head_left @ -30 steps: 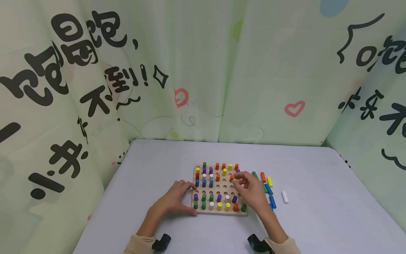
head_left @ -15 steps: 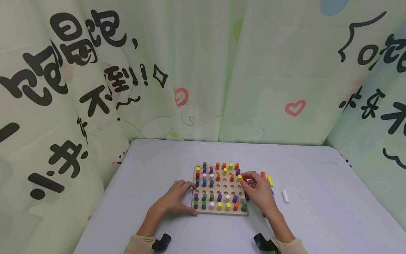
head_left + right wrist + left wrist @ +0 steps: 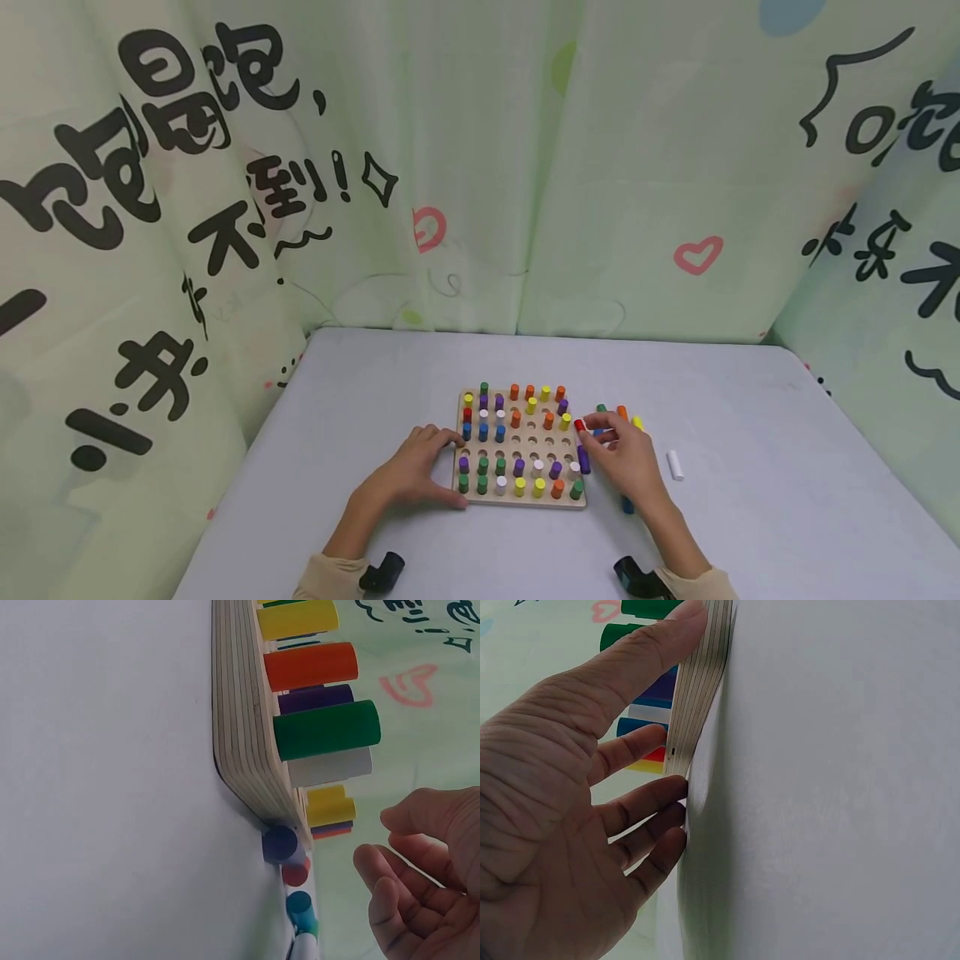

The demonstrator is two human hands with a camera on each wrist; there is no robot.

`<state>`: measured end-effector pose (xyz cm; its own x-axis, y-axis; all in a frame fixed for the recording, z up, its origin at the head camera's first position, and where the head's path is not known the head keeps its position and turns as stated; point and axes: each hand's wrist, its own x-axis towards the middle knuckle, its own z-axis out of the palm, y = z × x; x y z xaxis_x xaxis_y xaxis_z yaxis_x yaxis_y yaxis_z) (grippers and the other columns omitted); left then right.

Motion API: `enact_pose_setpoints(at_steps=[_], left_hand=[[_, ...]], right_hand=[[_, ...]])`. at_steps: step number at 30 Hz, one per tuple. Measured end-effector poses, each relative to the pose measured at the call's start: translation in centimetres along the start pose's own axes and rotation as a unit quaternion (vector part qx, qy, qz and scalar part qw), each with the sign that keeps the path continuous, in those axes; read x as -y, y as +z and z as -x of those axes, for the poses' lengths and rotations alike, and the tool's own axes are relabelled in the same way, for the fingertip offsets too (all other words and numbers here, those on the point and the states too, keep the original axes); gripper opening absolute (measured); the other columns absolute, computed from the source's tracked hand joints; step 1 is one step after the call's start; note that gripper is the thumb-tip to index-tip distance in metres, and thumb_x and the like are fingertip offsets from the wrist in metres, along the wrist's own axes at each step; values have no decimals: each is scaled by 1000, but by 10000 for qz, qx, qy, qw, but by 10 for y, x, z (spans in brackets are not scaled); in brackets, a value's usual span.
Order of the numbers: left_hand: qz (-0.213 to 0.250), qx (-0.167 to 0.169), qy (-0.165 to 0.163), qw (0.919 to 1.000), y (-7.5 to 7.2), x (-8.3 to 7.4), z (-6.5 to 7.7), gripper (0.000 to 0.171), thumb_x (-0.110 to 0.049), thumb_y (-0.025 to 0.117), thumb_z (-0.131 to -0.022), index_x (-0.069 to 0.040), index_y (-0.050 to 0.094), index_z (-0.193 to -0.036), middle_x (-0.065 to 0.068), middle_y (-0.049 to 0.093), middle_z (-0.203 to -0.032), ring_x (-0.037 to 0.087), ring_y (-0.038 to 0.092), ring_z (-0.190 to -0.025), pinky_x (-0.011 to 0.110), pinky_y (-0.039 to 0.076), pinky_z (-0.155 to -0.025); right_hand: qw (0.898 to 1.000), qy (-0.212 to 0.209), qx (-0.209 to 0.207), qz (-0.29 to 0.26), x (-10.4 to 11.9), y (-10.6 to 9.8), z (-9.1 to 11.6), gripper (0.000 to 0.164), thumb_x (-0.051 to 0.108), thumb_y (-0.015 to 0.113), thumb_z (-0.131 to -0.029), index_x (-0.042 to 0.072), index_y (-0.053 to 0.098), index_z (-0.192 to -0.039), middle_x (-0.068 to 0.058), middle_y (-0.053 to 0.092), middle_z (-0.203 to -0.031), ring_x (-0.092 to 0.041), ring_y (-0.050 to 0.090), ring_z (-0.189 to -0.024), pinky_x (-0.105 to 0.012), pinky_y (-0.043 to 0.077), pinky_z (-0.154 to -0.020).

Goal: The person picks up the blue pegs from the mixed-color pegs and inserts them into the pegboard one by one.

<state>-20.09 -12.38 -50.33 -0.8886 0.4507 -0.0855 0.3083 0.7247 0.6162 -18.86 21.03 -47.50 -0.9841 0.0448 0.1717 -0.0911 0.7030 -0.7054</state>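
A wooden pegboard (image 3: 525, 502) holds rows of coloured pegs, with bare holes across its middle. My left hand (image 3: 420, 467) rests at its left side, thumb on the near left corner and index fingertip by the left edge. In the left wrist view the thumb (image 3: 637, 667) presses the board's side and the other fingers are extended. Just off the board's right edge is my right hand (image 3: 626, 454), its fingers near a red peg (image 3: 579, 425). The right wrist view shows nothing between that thumb and index finger (image 3: 367, 859); the red peg lies on the table below.
A purple peg (image 3: 583, 459) lies against the board's right side. Further loose pegs lie partly hidden under the right hand, including an orange peg (image 3: 622, 412). A white peg (image 3: 675, 465) lies apart, farther right. Printed curtains (image 3: 480, 167) rise behind the table.
My right hand has moved right, from an orange peg in the board, past a yellow one, to beside the red peg. The left hand has stayed in place.
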Motion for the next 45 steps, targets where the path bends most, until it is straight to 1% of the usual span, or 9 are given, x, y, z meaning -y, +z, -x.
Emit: enact_pose_setpoints(at_steps=[4,7,16,28,37,42,45], left_hand=[[55,9,-32,10000,0,-1,1,83,-52,93,-68,-20,56,-135,5,55,-124,27,46,-121,54,43,-106],[30,-1,-17,10000,-1,-1,1,83,-52,93,-68,-20,56,-135,4,55,-123,27,46,-120,54,43,-106],[-31,12,22,10000,-1,-1,1,83,-52,92,-68,-19,56,-136,4,55,-123,26,46,-120,53,44,-106],[-64,47,40,10000,-1,-2,0,84,-52,92,-69,-18,55,-137,4,55,-124,26,46,-119,53,44,-104],[-50,81,6,10000,0,-3,1,84,-52,92,-70,-18,55,-137,4,55,-123,26,46,-119,53,44,-105],[-48,69,-1,10000,1,-2,0,83,-52,92,-69,-19,56,-137,3,54,-122,26,45,-118,52,44,-104],[-61,51,18,10000,1,-1,-1,83,-52,92,-69,-18,56,-137,3,55,-122,25,45,-118,52,45,-103]], right_hand=[[9999,122,36,39,-4,0,-1,28,11,74,-93,1,68,-118,-18,71,-114,-25,66,-92,-15,50,-71],[9997,207,68,89,-6,1,-2,28,11,74,-93,0,67,-118,-18,70,-114,-25,65,-90,-16,50,-70],[9988,213,93,427,-12,-1,-6,28,9,72,-92,-3,67,-117,-20,71,-112,-26,66,-87,-30,56,-73],[9963,419,249,710,-20,-1,-13,31,13,75,-92,-4,66,-116,-22,70,-112,-23,64,-82,-39,59,-75],[9956,422,252,792,-24,0,-17,31,13,76,-91,-5,66,-114,-20,70,-108,-25,65,-85,-42,58,-77],[9951,411,252,861,-25,0,-19,32,12,76,-90,-5,66,-114,-21,70,-109,-25,63,-85,-43,57,-77],[9947,401,262,907,-26,1,-21,31,10,76,-89,-6,66,-113,-21,70,-107,-24,63,-83,-42,57,-76]])
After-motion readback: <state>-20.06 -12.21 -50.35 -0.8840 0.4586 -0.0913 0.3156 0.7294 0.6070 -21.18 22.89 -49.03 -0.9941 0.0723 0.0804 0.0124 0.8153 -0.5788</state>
